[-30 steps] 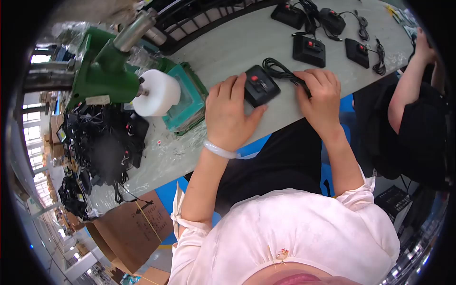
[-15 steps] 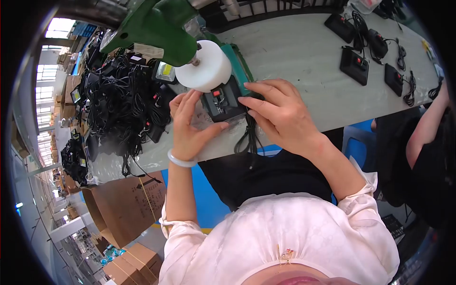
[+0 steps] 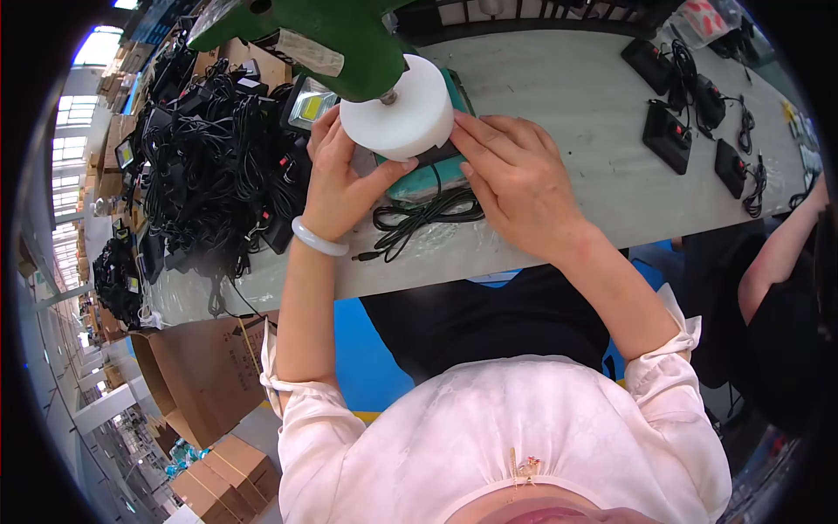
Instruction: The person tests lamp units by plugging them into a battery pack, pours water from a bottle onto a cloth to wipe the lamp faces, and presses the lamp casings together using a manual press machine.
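Observation:
A black boxy unit (image 3: 439, 155) lies on a green press base (image 3: 408, 186), mostly hidden beneath the white round press head (image 3: 397, 109). My left hand (image 3: 339, 179) grips its left side, with the thumb at the near edge and the fingertips partly covered by the press head. On the opposite side my right hand (image 3: 521, 179) presses its fingertips against the unit's right edge. From the near side of the unit runs a black cable (image 3: 419, 223), coiled loosely on the table with its plug end to the left.
Above stands the green press arm (image 3: 340, 52). A lamp with a yellow centre (image 3: 310, 106) sits beside it. To the left is a big heap of black corded units (image 3: 218, 166). Several black units (image 3: 668, 135) lie at right, near another person's arm (image 3: 781, 244). Below left is a cardboard box (image 3: 201, 375).
Both hands have pushed the black unit away from me, under the white press head. Its red switch is now hidden. The cable, hanging over the table edge before, now lies on the tabletop.

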Tool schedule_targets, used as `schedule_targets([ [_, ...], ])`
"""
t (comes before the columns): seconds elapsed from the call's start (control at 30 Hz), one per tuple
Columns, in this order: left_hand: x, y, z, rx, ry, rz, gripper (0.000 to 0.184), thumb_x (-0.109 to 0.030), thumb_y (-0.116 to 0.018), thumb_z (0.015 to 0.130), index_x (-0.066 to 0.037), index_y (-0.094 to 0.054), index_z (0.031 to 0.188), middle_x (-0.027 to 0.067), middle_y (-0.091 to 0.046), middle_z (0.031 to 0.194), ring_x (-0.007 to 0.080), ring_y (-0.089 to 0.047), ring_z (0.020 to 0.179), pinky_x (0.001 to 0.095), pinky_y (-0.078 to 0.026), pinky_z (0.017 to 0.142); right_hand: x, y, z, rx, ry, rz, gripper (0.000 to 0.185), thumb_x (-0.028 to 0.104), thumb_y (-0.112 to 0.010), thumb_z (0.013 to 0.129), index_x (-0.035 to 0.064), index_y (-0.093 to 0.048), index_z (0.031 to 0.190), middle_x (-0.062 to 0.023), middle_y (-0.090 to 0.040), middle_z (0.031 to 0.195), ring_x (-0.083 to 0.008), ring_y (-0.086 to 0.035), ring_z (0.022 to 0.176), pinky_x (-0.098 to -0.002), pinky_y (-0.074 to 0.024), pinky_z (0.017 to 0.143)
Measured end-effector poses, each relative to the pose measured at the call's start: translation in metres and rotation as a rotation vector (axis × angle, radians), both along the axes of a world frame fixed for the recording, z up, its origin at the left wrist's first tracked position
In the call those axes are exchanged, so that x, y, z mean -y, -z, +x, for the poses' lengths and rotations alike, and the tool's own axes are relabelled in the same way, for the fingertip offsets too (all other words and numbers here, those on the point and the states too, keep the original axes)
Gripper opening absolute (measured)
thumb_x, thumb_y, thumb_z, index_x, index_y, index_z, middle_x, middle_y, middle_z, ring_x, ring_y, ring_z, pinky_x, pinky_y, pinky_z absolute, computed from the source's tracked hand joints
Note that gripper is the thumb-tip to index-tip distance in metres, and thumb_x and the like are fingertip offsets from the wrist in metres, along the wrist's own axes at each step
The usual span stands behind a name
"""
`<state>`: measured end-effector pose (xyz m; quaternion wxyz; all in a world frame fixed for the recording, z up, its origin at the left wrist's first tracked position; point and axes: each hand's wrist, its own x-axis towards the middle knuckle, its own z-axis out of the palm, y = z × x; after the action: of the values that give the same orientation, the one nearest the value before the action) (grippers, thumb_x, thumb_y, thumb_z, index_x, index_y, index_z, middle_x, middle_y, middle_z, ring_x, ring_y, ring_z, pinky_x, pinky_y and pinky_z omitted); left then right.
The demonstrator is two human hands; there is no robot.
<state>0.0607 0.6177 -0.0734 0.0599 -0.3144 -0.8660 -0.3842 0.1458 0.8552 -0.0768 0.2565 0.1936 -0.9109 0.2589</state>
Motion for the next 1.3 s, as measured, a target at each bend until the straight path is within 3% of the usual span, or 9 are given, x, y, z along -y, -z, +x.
schedule_targets([
  [0.17,-0.007,0.007,0.000,-0.050,-0.040,0.036,0.071,-0.024,-0.088,0.067,-0.004,-0.061,0.130,0.0119,-0.059,0.135,0.0360,-0.039,0.133,0.0470,-0.029,0.113,0.003,-0.003,0.004,0.051,0.025,0.068,0.045,0.013,-0.066,0.089,0.0044,-0.061,0.133,-0.0042,-0.058,0.140,-0.0254,-0.055,0.119,-0.0494,-0.0413,0.104],
  [0.4,-0.010,0.036,0.002,0.253,-0.091,0.209,0.075,-0.020,-0.085,0.065,-0.005,-0.057,0.132,0.0135,-0.052,0.136,0.0365,-0.036,0.133,0.0465,-0.027,0.114,0.008,0.002,0.007,0.050,0.060,0.095,0.047,0.014,-0.065,0.091,0.0057,-0.060,0.136,-0.0043,-0.056,0.143,-0.0253,-0.054,0.122,-0.0535,-0.0389,0.106],
  [0.57,-0.010,0.033,-0.001,0.000,0.002,0.124,0.074,-0.022,-0.084,0.068,-0.004,-0.055,0.135,0.0163,-0.052,0.136,0.0368,-0.036,0.133,0.0463,-0.027,0.114,0.005,0.009,0.007,0.095,0.009,-0.034,0.046,0.016,-0.062,0.094,0.0073,-0.058,0.139,-0.0056,-0.056,0.144,-0.0276,-0.054,0.122,-0.0537,-0.0376,0.108],
  [0.67,-0.016,0.026,0.002,-0.083,-0.059,0.067,0.075,-0.025,-0.084,0.070,-0.004,-0.054,0.136,0.0162,-0.053,0.136,0.0367,-0.038,0.132,0.0461,-0.027,0.114,0.002,0.008,0.006,0.113,0.010,0.004,0.047,0.018,-0.061,0.095,0.0074,-0.057,0.141,-0.0066,-0.056,0.145,-0.0287,-0.054,0.123,-0.0535,-0.0371,0.108],
  [0.77,-0.017,0.026,0.002,-0.111,-0.071,0.084,0.076,-0.027,-0.085,0.070,-0.003,-0.053,0.136,0.0164,-0.053,0.136,0.0372,-0.038,0.132,0.0466,-0.028,0.113,-0.001,0.006,-0.003,0.195,-0.048,-0.146,0.049,0.019,-0.062,0.095,0.0077,-0.056,0.142,-0.0072,-0.056,0.145,-0.0293,-0.054,0.124,-0.0541,-0.0364,0.110],
  [0.97,-0.019,0.022,0.007,-0.120,-0.089,0.080,0.077,-0.029,-0.085,0.071,-0.003,-0.054,0.136,0.0172,-0.053,0.139,0.0385,-0.038,0.132,0.0476,-0.028,0.114,0.000,-0.002,0.006,0.162,-0.001,0.020,0.049,0.021,-0.063,0.095,0.0080,-0.056,0.142,-0.0063,-0.057,0.144,-0.0294,-0.054,0.125,-0.0540,-0.0346,0.112],
  [1.17,-0.019,0.026,0.006,-0.097,-0.074,0.199,0.070,-0.029,-0.083,0.075,-0.004,-0.057,0.135,0.0169,-0.052,0.142,0.0388,-0.038,0.133,0.0475,-0.030,0.114,0.003,0.000,0.011,0.013,0.028,0.232,0.051,0.023,-0.063,0.095,0.0064,-0.054,0.143,-0.0113,-0.055,0.144,-0.0298,-0.053,0.125,-0.0507,-0.0362,0.111],
  [1.3,-0.019,0.024,0.006,-0.112,-0.100,0.189,0.062,-0.029,-0.081,0.077,-0.005,-0.061,0.131,0.0169,-0.053,0.141,0.0385,-0.039,0.133,0.0474,-0.032,0.113,-0.002,-0.007,0.006,0.126,-0.034,0.117,0.052,0.025,-0.064,0.094,0.0070,-0.053,0.142,-0.0131,-0.056,0.139,-0.0308,-0.053,0.125,-0.0486,-0.0376,0.109],
])
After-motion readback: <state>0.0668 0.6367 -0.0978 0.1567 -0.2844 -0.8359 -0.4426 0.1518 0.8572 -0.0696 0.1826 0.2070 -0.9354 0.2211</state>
